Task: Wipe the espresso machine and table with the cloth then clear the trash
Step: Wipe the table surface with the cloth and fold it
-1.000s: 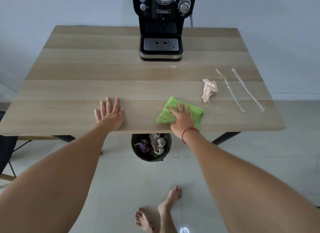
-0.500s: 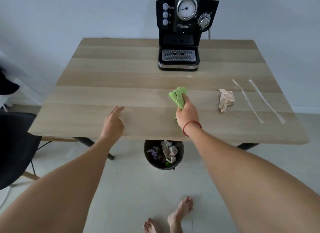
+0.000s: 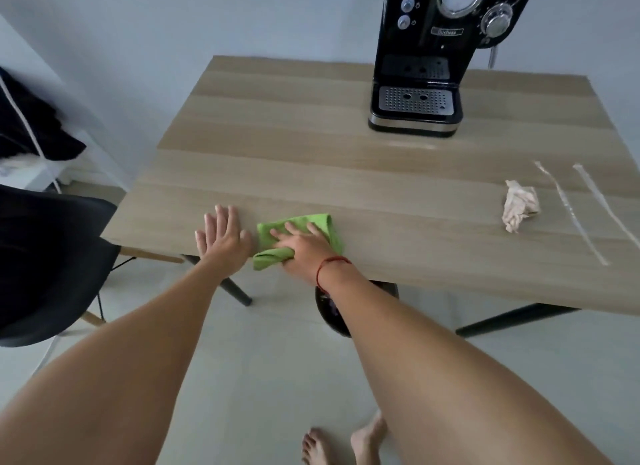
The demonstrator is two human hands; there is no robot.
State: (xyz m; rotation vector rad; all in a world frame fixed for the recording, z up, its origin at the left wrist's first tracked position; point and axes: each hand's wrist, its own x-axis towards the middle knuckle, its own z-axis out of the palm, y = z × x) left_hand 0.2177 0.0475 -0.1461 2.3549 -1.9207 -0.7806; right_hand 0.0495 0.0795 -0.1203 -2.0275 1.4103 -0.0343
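Observation:
My right hand (image 3: 302,247) presses flat on a green cloth (image 3: 322,226) near the front edge of the wooden table (image 3: 277,146), its thumb gripping the cloth's bunched lower corner. Just left of it, my left hand (image 3: 221,236) lies flat on the table with fingers spread, holding nothing. A black espresso machine (image 3: 422,66) stands at the back of the table. On the right lie a crumpled tissue (image 3: 519,208) and two clear plastic wrapper strips (image 3: 568,208).
A dark trash bin (image 3: 330,312) sits on the floor under the table, mostly hidden by my right forearm. A black chair (image 3: 45,257) stands close to the table's left corner. My bare feet (image 3: 343,444) are on the pale tile floor.
My right hand has slid the cloth leftward along the front of the table and flattened on it, ending next to my left hand. The view has swung left.

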